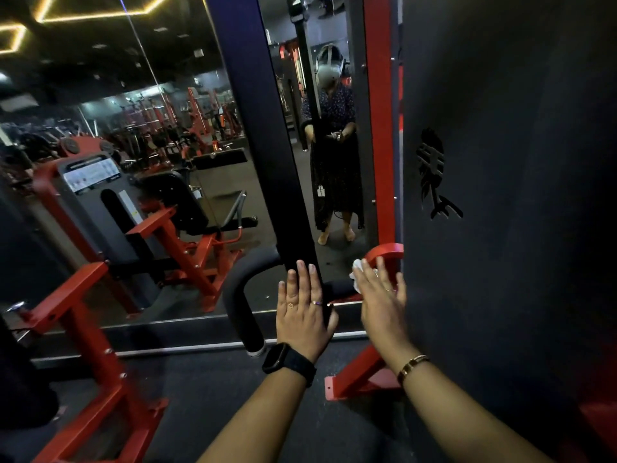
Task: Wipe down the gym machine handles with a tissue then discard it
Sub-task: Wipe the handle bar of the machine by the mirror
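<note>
Head view: I read the left hand (305,305) as flat, fingers straight, laid against the black upright (297,235) and holding nothing. The right hand (380,295) is likewise extended, pressing the white tissue (356,274) at the right end of the short black handle (340,288). Its thumb is hidden, so the tissue may be only trapped, not pinched. Risk one: with no pinch, a stroke along the handle can slide off the tissue and drop it to the floor (233,396). Risk two: the curved handle (237,295) on the left gets skipped before discard.
</note>
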`<control>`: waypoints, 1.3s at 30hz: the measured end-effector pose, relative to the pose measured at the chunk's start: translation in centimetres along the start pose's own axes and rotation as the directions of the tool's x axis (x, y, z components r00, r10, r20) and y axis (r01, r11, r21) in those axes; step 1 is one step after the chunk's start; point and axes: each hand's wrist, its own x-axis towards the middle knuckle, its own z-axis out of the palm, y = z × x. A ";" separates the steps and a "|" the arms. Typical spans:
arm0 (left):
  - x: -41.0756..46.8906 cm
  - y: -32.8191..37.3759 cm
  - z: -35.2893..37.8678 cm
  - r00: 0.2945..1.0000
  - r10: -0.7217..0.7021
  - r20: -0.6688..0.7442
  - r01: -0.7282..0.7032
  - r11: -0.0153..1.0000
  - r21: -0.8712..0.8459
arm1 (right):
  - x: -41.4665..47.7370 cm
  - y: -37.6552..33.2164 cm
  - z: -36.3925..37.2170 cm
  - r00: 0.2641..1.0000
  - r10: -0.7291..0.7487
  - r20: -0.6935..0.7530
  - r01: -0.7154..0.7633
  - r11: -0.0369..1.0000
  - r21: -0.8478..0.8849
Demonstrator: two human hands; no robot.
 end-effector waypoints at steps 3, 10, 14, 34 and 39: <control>0.1 -0.2 0.4 0.998 0.033 -0.059 -0.034 0.999 -0.015 | 0.4 -2.4 0.5 0.986 -0.166 0.023 0.165 0.985 0.039; 0.3 -0.4 0.6 0.995 0.059 -0.085 -0.058 0.998 0.010 | -2.0 0.5 0.3 0.977 -0.209 0.033 0.211 0.976 -0.056; 0.2 -0.4 0.7 0.996 0.053 -0.077 -0.052 0.998 0.021 | -0.1 -0.4 0.0 1.000 -0.011 -0.001 0.011 1.000 -0.019; 1.1 0.1 0.1 1.000 0.015 -0.016 -0.014 0.998 0.059 | -1.7 -1.7 0.9 0.926 -0.359 0.117 0.359 0.933 0.023; 1.2 0.1 -0.3 0.998 0.027 0.057 -0.030 0.998 0.052 | -2.1 1.6 0.4 0.994 -0.103 0.039 0.105 0.993 -0.062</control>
